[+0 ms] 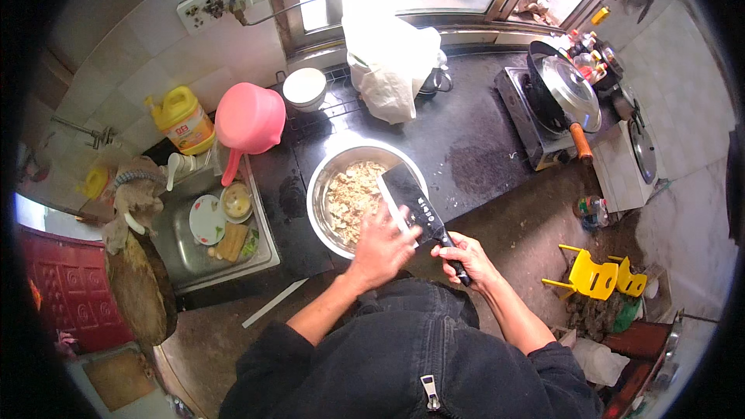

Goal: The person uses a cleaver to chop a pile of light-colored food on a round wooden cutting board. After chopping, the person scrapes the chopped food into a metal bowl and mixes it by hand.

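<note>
My right hand [470, 262] grips the black handle of a cleaver [407, 195], its broad dark blade slanting over the right side of a steel bowl [319, 186]. Small pale bits cling to the blade, which bears writing. Blurred by motion, my left hand [383, 250] is beside the blade's bright edge with its fingers spread. Whether the fingers touch the blade I cannot tell. A pale, crumbly chopped food mixture [352, 198] lies in the bowl, partly hidden by the blade and my left hand.
Left is a sink [189, 270] holding dishes; a pink dipper [250, 116] overhangs its corner. A round wooden chopping board [139, 291] stands beside it. Behind the bowl are a white bowl [305, 87] and a plastic bag [387, 81]. At right, a lidded wok [564, 90] sits on a gas stove [518, 105].
</note>
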### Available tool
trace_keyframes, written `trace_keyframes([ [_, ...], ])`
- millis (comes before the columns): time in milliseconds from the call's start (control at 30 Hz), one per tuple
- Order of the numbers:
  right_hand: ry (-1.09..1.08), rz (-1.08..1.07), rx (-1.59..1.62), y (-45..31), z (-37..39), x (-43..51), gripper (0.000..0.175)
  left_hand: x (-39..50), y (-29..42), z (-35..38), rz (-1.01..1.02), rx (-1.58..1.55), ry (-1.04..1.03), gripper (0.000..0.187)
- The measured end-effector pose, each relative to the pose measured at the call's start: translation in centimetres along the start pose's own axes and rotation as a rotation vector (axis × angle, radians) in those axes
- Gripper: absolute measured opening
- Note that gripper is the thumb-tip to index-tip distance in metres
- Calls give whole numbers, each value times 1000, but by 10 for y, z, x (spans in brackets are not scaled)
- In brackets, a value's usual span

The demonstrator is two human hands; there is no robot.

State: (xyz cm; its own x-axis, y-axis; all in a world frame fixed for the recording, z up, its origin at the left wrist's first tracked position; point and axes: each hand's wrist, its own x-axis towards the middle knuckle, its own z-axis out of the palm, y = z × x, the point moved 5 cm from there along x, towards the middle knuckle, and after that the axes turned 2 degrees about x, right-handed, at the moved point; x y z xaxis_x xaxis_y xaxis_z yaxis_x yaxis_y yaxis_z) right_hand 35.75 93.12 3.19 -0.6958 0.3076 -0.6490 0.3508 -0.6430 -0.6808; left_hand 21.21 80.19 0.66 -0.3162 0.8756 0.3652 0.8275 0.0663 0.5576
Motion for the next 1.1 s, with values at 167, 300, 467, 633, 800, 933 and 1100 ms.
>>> trace_keyframes([
  [167,-69,40,18,-3,3,12,22,5,-27,12,-124,207,-105,46],
  [300,-87,55,-143,-14,-5,2,27,-5,-93,-2,-275,445,35,41],
  [467,-39,-356,-1013,-45,-24,-10,54,-25,-113,-26,-524,-89,271,14],
  [633,-145,-665,-1889,-70,-1,-20,59,-2,-76,-51,-521,-251,133,18],
  [800,-185,-878,-2207,-73,17,-13,47,26,18,-17,-135,69,-174,46],
  [933,-219,-1028,-2277,-75,29,-12,46,23,8,11,-172,69,-233,54],
  [1100,-154,-1078,-2285,-77,18,-12,45,3,-37,7,-417,73,-331,51],
])
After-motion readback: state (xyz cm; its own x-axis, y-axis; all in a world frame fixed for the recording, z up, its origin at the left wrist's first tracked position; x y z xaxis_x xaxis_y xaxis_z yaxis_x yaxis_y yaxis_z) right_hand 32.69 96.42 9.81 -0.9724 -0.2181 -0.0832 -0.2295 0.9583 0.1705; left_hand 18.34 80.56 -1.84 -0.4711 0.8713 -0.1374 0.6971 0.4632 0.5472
